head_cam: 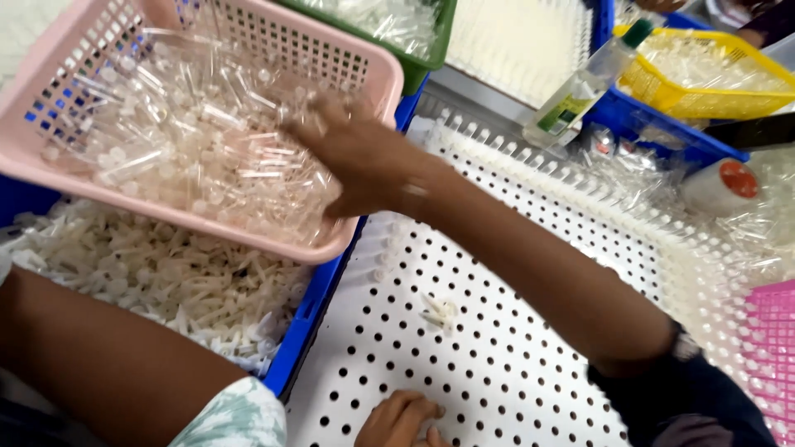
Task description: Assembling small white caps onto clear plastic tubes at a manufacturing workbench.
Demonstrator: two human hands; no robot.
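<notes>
Clear tubes (190, 132): a heap of small transparent plastic tubes fills a pink basket (364, 70), directly under and around the reaching fingers.
Right hand (352, 153): spread loosely over the heap, palm down, fingertips among the tubes; motion blur leaves it unclear whether anything is pinched.
Left hand (402, 420): curled at the picture's lower edge, knuckles resting on the perforated white board (497, 331); the fingers fold inward and their contents, if any, cannot be made out.
White caps (166, 281): a loose mass in a blue bin (306, 323), below the pink basket and just beside the reaching wrist.
Small white pieces (440, 310): a few lie on the board between the two hands.
Hidden or cut off: the lower hand is cropped by the frame; the forearm covers part of the board; the basket's far corner runs out of view.
Surface: a white board of regular dark holes, edged with rows of upright white pegs (530, 157).
Surroundings: beyond the reaching hand, a green basket (431, 50), a yellow basket (704, 103), a green-capped clear bottle (584, 87), and a pink tray (770, 348) at the far side.
</notes>
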